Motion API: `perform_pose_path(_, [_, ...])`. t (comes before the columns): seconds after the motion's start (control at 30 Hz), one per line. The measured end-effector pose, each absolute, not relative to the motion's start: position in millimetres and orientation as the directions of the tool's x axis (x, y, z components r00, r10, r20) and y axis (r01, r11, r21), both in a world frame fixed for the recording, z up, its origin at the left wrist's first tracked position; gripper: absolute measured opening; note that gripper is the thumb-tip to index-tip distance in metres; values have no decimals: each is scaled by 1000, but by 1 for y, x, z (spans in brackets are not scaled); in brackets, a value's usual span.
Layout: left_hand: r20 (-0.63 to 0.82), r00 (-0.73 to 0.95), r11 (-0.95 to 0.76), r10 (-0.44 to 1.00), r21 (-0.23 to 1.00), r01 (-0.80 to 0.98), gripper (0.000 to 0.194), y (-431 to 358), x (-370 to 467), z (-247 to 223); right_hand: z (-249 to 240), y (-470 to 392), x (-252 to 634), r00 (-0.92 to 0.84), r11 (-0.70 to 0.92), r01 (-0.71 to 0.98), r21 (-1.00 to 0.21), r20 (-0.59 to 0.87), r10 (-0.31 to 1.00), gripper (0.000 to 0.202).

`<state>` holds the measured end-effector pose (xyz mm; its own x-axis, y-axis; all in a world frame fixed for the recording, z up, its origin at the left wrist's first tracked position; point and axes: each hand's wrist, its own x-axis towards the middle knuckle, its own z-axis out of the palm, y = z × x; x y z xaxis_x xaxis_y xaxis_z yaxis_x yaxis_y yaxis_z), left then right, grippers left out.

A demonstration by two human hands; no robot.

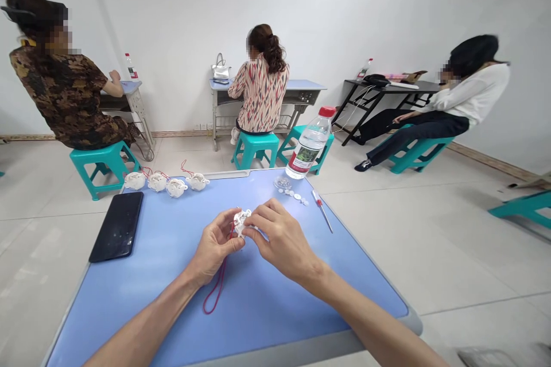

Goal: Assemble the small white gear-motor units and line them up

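A small round white plastic piece (241,221) with a looped red cord (221,287) is held up over the blue table (172,309). My left hand (216,243) grips it from the left between thumb and fingers, and the cord hangs below. From the right, my right hand (279,235) meets the piece with thumb and forefinger drawn together; whatever sits between those fingertips is hidden. At the far left of the table lie several similar white pieces (157,182) with red cords.
A black phone (117,226) lies at left. At the back right are a water bottle (309,146), a clear dish (282,183), several small white discs (297,196) and a screwdriver (322,212). Three people sit on green stools (256,146) beyond.
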<state>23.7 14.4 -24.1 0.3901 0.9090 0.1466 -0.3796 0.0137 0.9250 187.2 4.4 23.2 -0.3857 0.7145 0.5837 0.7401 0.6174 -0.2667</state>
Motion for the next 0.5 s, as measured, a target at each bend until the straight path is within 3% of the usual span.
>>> perform_pose_path(0.17, [143,396,27,907,918,-396,49,14,24,-23,26,4,190,-433,661,727,-187,622,652,12])
perform_pose_path(0.5, [117,384,55,916,911,-408,49,12,24,-20,29,3,193,-401,653,724,-222,635,660,9])
